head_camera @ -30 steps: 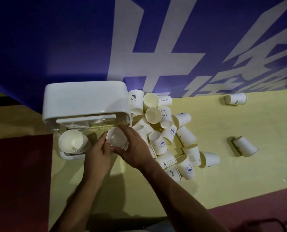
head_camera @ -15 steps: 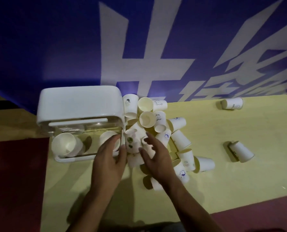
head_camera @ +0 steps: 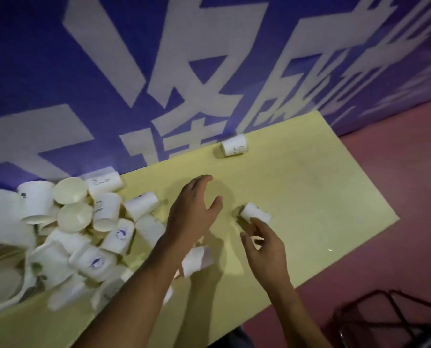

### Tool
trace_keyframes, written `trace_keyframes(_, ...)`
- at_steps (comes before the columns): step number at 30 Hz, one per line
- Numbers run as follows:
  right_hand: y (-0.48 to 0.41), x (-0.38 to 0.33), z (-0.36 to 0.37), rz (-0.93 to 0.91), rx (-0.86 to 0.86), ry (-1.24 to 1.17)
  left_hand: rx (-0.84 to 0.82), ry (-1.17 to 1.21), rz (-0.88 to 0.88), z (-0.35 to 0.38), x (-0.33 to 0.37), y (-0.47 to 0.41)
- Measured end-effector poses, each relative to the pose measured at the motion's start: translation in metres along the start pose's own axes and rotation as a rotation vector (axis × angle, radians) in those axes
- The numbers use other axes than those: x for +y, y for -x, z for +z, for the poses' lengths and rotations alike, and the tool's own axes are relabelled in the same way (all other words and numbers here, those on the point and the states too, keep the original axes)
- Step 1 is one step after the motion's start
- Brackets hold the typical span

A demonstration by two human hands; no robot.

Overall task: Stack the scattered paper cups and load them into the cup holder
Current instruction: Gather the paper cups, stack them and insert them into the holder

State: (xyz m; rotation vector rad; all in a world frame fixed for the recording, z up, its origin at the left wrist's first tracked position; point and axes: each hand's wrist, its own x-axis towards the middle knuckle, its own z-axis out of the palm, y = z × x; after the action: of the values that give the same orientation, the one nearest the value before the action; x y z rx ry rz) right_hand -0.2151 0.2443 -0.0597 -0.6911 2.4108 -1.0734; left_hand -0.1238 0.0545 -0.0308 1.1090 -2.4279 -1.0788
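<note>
Fingers (head_camera: 201,181) of left hand (head_camera: 193,212) spread, empty | right hand (head_camera: 263,247) touches cup (head_camera: 256,212), grip unclear

Likely an exhibition hall or event room: beyond the left hand (head_camera: 194,212) rises a huge blue banner (head_camera: 58,71) with white characters; right of the right hand (head_camera: 264,249), dull red floor (head_camera: 398,222).

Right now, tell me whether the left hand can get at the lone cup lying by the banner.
Probably yes: the left hand is open over bare tabletop, and nothing lies between it and the lone cup on its side, though it must stretch further.
</note>
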Motion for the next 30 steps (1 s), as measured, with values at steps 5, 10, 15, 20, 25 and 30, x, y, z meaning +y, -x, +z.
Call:
trace_keyframes(5,-0.039,0.072,-0.038,0.022,-0.081,0.151,-0.083,-0.149,-0.058,0.087,0.057,-0.061)
trace_keyframes(10,-0.074,0.107,-0.039,-0.005,-0.141,0.246,-0.1,-0.236,-0.11,0.125,0.077,-0.098)
trace_keyframes(15,-0.097,0.123,-0.026,-0.014,-0.22,0.268,-0.076,-0.262,-0.175,0.134,0.082,-0.118)
trace_keyframes(20,-0.117,0.117,-0.048,-0.046,-0.197,-0.021,-0.067,-0.368,-0.191,0.145,0.088,-0.156)
trace_keyframes(25,-0.165,0.092,-0.095,-0.095,-0.083,-0.148,-0.078,-0.58,-0.16,0.162,0.085,-0.21)
trace_keyframes(30,-0.209,0.079,-0.123,-0.145,-0.063,-0.11,-0.122,-0.781,-0.119,0.178,0.075,-0.245)
